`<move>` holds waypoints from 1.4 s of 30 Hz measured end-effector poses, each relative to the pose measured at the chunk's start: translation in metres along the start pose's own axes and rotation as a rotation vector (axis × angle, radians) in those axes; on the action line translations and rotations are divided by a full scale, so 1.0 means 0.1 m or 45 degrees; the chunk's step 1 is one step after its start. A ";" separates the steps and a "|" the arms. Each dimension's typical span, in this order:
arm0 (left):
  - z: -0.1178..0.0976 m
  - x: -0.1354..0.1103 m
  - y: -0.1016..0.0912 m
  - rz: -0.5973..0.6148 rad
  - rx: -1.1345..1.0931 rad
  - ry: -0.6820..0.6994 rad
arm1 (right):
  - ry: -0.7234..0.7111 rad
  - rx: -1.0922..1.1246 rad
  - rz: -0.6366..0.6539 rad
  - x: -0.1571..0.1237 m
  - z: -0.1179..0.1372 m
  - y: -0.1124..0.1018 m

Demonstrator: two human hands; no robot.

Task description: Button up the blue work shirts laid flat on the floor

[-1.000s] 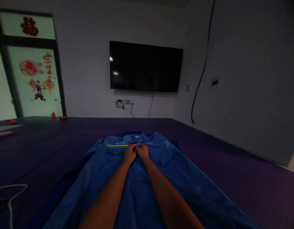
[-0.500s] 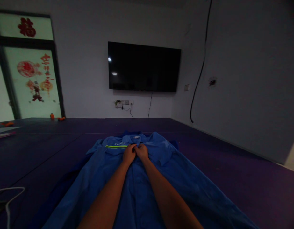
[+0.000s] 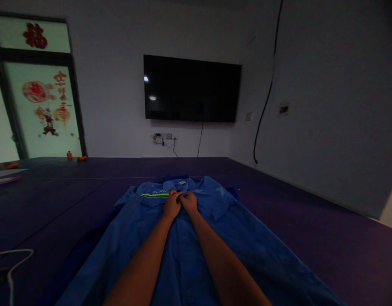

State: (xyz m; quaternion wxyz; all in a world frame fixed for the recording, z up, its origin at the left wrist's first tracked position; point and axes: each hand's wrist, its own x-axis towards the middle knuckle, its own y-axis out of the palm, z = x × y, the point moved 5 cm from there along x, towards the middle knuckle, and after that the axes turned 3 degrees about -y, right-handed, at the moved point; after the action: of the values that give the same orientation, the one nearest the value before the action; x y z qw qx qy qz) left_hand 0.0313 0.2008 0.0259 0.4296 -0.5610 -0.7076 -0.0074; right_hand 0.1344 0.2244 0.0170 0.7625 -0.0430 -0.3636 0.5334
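Note:
A blue work shirt lies spread out with its collar away from me. A yellow-green stripe and pale lettering cross its chest on the left. Both hands meet at the front placket just below the collar. My left hand is closed, its fingers pinching the shirt there. Close beside it, my right hand is closed on the placket too, fingertips nearly touching the left ones. A small dark spot shows between the hands; whether it is a button I cannot tell. Darker blue cloth shows from beneath the shirt.
The shirt rests on a dark purple surface. A white cable lies at the lower left, and small orange objects sit at the far left. A black television hangs on the back wall. A black cable hangs at the right.
My hands stay at the same spot on the placket, with only a slight shift of the fingers. The shirt lies as before.

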 end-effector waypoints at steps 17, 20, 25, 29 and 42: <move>0.00 -0.01 0.02 0.037 -0.028 -0.001 | -0.022 -0.005 0.011 -0.02 0.04 -0.02; -0.01 -0.01 0.02 0.038 -0.022 0.000 | -0.035 -0.006 0.021 -0.01 0.04 -0.01; 0.00 -0.01 0.02 0.044 -0.018 -0.007 | -0.055 0.000 0.031 -0.01 0.05 -0.01; 0.01 -0.01 0.02 0.048 -0.010 -0.019 | -0.064 -0.002 0.041 -0.01 0.05 -0.01; 0.01 -0.02 0.02 0.041 0.018 -0.026 | -0.069 -0.052 0.035 -0.01 0.04 -0.02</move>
State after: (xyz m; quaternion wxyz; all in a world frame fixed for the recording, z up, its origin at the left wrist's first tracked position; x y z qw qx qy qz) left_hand 0.0325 0.2003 0.0235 0.4264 -0.5694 -0.7028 0.0103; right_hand 0.1329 0.2218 0.0207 0.7440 -0.0489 -0.3943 0.5372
